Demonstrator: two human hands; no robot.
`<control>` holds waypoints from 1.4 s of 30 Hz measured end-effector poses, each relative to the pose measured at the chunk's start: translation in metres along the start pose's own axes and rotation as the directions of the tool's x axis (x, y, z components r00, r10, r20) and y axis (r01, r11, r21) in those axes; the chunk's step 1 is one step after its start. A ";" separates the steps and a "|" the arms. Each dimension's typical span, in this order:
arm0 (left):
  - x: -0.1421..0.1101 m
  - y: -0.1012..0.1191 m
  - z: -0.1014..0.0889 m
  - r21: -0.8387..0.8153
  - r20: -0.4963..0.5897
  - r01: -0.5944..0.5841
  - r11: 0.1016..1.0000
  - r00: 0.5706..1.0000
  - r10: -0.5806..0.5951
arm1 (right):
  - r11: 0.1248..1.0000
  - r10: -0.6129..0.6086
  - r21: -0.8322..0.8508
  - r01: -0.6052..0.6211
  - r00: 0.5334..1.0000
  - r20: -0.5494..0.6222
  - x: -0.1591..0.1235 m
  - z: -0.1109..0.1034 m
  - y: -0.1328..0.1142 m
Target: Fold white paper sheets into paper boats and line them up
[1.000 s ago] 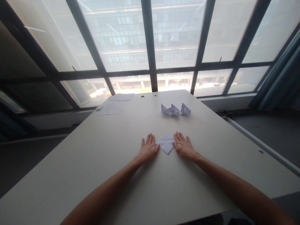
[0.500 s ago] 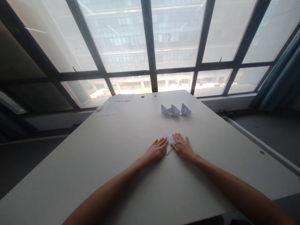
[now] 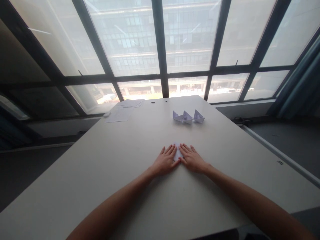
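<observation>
Left hand [image 3: 165, 162], right hand [image 3: 192, 159] on paper [image 3: 177, 151]

my left forearm [image 3: 112, 200] and right forearm [image 3: 240, 190] are bare from frame edge to wrist. left hand [image 3: 165, 162] and right hand [image 3: 192, 159] bare too, slim fingers [image 3: 170, 150], short nails [image 3: 173, 145].

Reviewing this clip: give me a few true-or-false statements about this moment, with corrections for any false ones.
The left hand and right hand rest flat on a folded white paper on the pale rectangular table. True.

The left hand grips a pair of scissors. False: it lies open on the paper, holding no tool.

Small folded white paper boats stand on the table beyond the hands. True.

Loose white paper sheets lie right of the boats. False: they lie to the boats' left.
</observation>
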State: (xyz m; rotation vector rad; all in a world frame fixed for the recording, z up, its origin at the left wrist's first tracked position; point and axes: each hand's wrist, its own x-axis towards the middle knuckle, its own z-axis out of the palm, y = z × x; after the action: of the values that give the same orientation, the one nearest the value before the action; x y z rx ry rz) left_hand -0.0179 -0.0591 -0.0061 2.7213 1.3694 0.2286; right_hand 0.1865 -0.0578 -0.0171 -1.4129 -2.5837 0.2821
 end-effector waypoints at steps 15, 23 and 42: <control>0.001 -0.001 -0.002 -0.052 -0.002 0.010 0.999 1.000 -0.010 | 0.998 0.034 0.062 -0.033 0.999 -0.018 0.000 -0.001 0.000; 0.003 -0.006 0.000 -0.079 0.004 0.011 0.997 1.000 -0.011 | 0.995 0.036 0.094 -0.034 0.999 -0.028 0.001 -0.004 0.000; 0.005 -0.009 -0.006 -0.251 -0.266 0.012 0.968 0.961 -0.081 | 0.979 0.065 0.202 0.008 0.933 -0.353 -0.002 -0.011 -0.005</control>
State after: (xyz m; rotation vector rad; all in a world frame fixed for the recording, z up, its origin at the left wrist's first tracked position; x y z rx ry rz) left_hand -0.0228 -0.0496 -0.0005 2.5163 1.3583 0.7459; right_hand 0.1859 -0.0610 -0.0049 -1.2934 -2.1765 0.2531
